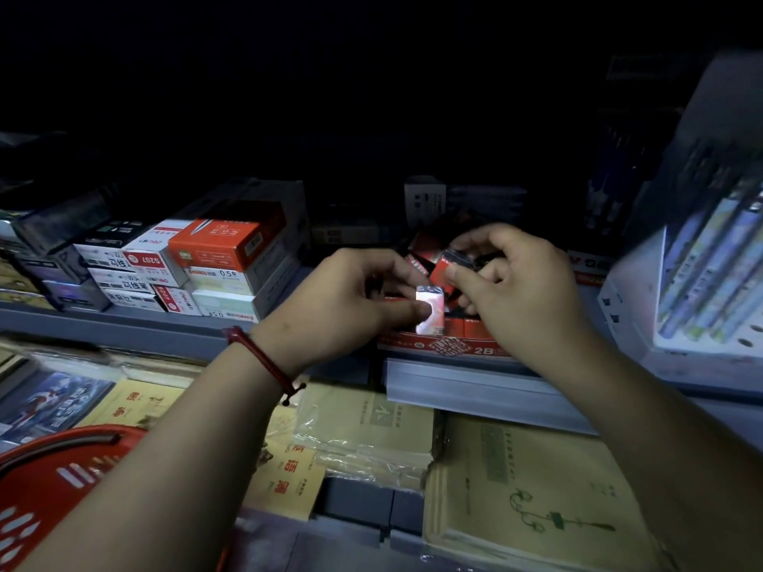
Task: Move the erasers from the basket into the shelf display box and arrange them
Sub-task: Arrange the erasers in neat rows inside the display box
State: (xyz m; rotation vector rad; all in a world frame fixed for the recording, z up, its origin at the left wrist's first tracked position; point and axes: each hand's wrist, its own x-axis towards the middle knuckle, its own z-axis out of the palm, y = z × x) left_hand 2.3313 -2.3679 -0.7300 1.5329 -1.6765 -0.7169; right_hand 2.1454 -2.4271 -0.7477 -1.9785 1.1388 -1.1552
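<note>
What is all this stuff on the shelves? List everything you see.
display box: one, red, marked 2B, middle shelf edge
loose erasers: several, red and black, in the display box
shiny eraser: one, glare-white wrap, above the box front
red eraser: one, red and black, above the box
stationery boxes: many, red, white, dark, stacked left on that shelf
basket: one, red, lower left
exercise books: several, tan and yellow, lower shelf
upright books: several, bluish, far right
bracelet: one, red, left wrist
left hand: pinches the shiny eraser
right hand: pinches the red eraser
</note>
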